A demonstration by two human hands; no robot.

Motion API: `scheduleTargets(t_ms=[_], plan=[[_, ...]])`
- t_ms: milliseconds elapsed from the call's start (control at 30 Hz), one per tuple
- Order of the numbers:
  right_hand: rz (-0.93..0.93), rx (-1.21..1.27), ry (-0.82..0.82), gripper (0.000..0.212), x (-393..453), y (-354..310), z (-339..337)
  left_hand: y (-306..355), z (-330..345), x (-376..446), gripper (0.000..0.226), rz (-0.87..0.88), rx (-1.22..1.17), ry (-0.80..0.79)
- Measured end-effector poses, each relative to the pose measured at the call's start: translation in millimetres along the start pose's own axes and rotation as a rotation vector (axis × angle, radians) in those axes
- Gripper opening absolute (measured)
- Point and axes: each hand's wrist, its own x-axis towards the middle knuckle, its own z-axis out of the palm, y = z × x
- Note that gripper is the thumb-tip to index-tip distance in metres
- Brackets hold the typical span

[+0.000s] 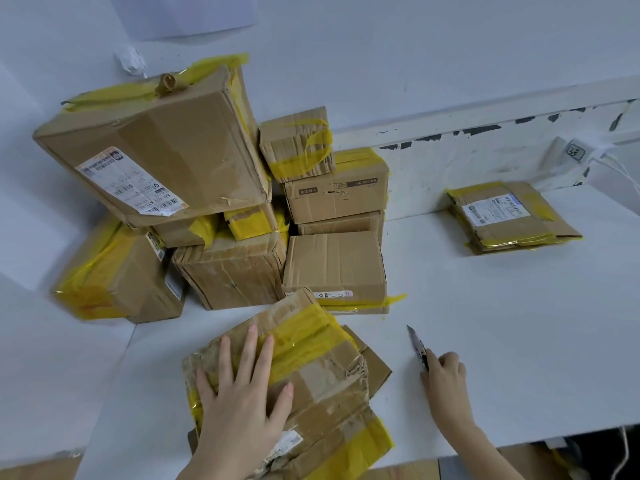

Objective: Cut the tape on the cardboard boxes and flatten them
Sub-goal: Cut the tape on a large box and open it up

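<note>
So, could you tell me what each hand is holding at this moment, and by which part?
The right hand grips a utility knife by its handle, blade pointing away. The left hand holds nothing; it presses flat on the box.

We see a white table filling most of the view. Behind it, from 10 to 2 o'clock, stands a white wall, with a paper sheet at 12. At 2 a scuffed white ledge shows chipped paint. White cables hang at 3. Wooden floor shows at 6.
</note>
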Motion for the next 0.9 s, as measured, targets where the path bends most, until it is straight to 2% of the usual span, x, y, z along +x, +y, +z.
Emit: scheduleTargets(t_ms=[133, 200, 267, 333, 367, 400, 433, 467, 533, 600, 700, 800, 900], plan=[[0.008, -0.177, -0.023, 0.046, 1, -9, -10, 7, -4, -2, 0.074, -0.047, -0.009, 0.003], [-0.017, -0.163, -0.035, 0.054, -4, -22, -31, 11, -6, -6, 0.076, -0.076, -0.03, -0.025], [-0.075, 0.095, 0.01, 0.052, -16, -43, -56, 11, -12, -8, 0.078, -0.094, -0.062, -0.054], [-0.224, 0.484, 0.104, 0.042, -42, -69, -76, 6, -23, -6, 0.071, -0.078, -0.087, -0.034], [-0.311, 0.608, 0.169, 0.038, -59, -84, -83, 1, -28, -3, 0.065, -0.058, -0.094, -0.001], [-0.394, 0.626, 0.241, 0.035, -77, -97, -90, -6, -34, 0, 0.059, -0.023, -0.087, 0.033], [-0.465, 0.554, 0.326, 0.035, -92, -110, -96, -13, -39, 4, 0.057, 0.026, -0.058, 0.063], [-0.499, 0.465, 0.33, 0.038, -104, -121, -99, -20, -43, 8, 0.057, 0.079, -0.018, 0.082], [-0.47, 0.223, 0.243, 0.051, -115, -140, -102, -31, -48, 11, 0.062, 0.155, 0.022, 0.073], [-0.405, 0.073, 0.135, 0.065, -113, -158, -100, -34, -48, 9, 0.067, 0.161, -0.009, 0.042], [-0.374, 0.043, -0.083, 0.075, -102, -170, -89, -28, -41, -4, 0.065, 0.08, -0.096, 0.028], [-0.345, 0.092, -0.077, 0.081, -94, -183, -89, -18, -35, -20, 0.061, -0.036, -0.138, 0.002], [-0.329, 0.046, -0.099, 0.088, -84, -190, -94, -12, -36, -22, 0.06, -0.071, -0.119, 0.018]])
